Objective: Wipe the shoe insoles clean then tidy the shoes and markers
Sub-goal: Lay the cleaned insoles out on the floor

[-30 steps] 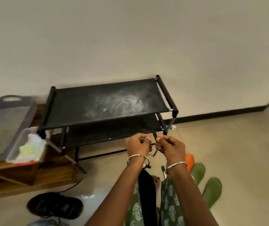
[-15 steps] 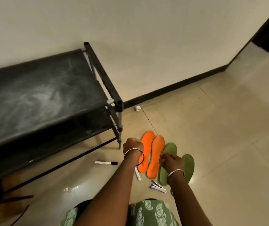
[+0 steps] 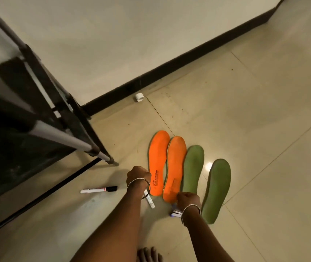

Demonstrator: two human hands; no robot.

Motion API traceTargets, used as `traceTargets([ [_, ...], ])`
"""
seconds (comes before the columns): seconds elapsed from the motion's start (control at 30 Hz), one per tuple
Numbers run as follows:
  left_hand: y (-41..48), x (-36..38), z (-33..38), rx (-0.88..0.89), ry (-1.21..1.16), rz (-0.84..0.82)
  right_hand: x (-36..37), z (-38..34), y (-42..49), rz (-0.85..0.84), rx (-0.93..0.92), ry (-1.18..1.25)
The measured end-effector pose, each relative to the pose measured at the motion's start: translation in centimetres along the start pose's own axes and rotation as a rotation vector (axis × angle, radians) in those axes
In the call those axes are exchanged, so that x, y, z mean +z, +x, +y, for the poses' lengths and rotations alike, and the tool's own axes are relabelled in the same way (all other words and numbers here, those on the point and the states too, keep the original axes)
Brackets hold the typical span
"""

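Two orange insoles (image 3: 158, 161) (image 3: 175, 167) and two green insoles (image 3: 193, 167) (image 3: 217, 188) lie side by side on the tiled floor. My left hand (image 3: 138, 175) is a closed fist just left of the orange pair, its palm side hidden. My right hand (image 3: 187, 200) rests with curled fingers on the heel of the second orange insole; a grip cannot be made out. A white marker with a black cap (image 3: 99, 190) lies to the left. Another white marker (image 3: 150, 201) lies under my left wrist. A small bunch of markers (image 3: 175, 213) sits beside my right wrist.
A black shoe rack (image 3: 37, 118) with metal poles stands at the left, its foot near the orange insoles. A small white cap (image 3: 139, 97) lies by the black skirting board. My bare toes (image 3: 149, 255) show at the bottom edge. Tiled floor stretches to the right.
The view has swung down from the rack to the floor. Both hands dropped from in front of the rack to the insoles' heels; the right hand now touches the second orange insole.
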State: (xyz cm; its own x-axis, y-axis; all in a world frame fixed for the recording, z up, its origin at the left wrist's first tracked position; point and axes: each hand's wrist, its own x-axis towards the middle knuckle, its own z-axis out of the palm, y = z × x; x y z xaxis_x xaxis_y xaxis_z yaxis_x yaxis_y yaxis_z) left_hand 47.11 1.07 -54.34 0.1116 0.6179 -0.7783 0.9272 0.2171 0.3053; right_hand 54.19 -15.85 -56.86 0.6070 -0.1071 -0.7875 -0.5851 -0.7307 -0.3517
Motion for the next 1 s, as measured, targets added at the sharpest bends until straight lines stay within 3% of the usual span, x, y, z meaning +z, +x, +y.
traceTargets([
  [0.17, 2.8, 2.3, -1.2, 0.01, 0.067, 0.004, 2.2, 0.8, 1.7, 0.116, -0.029, -0.259],
  [0.3, 3.8, 4.1, -2.0, 0.064, 0.101, 0.007, 3.0, 0.6, 2.3, 0.206, -0.049, -0.334],
  [0.43, 4.1, 5.2, -2.2, 0.067, 0.072, 0.027, 3.4, 1.0, 3.0, 0.19, -0.096, -0.375],
  [0.73, 4.2, 4.6, -1.9, 0.037, -0.08, -0.056, 3.2, 0.2, 3.5, 0.084, 0.029, -0.148],
  [1.0, 1.1, -1.8, 0.8, 0.122, -0.079, 0.006, 2.6, -2.9, -2.2, -0.2, 0.123, 0.442],
])
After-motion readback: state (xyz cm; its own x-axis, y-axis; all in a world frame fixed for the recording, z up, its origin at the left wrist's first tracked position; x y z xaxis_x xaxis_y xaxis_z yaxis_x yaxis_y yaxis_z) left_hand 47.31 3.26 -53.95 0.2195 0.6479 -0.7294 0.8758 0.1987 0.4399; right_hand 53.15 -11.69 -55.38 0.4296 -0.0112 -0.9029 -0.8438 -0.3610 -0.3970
